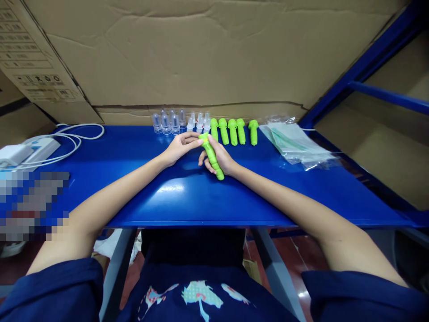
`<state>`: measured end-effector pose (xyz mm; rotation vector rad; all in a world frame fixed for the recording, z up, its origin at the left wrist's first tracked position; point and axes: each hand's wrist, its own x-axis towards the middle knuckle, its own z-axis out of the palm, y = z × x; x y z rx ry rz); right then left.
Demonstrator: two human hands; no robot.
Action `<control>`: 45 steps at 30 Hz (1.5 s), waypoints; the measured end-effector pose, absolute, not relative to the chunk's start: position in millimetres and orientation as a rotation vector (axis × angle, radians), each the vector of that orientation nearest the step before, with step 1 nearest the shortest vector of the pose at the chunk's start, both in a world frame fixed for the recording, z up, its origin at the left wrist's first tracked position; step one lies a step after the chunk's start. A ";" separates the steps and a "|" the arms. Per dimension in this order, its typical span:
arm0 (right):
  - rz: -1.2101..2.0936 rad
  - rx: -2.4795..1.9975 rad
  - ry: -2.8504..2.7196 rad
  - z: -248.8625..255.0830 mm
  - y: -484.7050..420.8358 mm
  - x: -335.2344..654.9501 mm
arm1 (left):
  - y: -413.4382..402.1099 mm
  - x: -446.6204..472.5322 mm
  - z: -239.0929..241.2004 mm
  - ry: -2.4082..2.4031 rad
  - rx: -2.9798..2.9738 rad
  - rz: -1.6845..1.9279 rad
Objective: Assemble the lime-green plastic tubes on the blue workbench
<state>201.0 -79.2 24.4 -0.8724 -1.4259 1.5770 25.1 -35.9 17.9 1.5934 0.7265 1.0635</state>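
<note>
A lime-green ribbed plastic handle [215, 163] is held tilted above the blue table, its wider end pointing up and away from me. My right hand [222, 156] is closed around its upper part, with a few fingers curled beneath. My left hand [182, 146] pinches the wider end, where a small yellow spot shows. Just beyond my hands stands a row of similar green handles [233, 132]. Left of them are small white-based clear nozzles [199, 121]. Several clear plastic cups [165, 124] stand farther left.
A clear plastic bag [298, 143] with something pale green in it lies on the right of the blue table [208, 205]. White power strips [36, 150] and looped cables are at the left. Cardboard [208, 58] walls the back; a blue metal frame [365, 67] rises at the right.
</note>
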 end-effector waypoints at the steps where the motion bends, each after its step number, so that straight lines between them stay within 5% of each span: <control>1: 1.574 -0.867 -1.436 23.9 -78.4 201.8 | -36.6 25.5 18.5 0.725 1.590 1.060; 45: 1.583 -0.855 -1.364 16.7 -73.4 204.3 | -39.8 34.6 13.7 0.667 1.421 1.098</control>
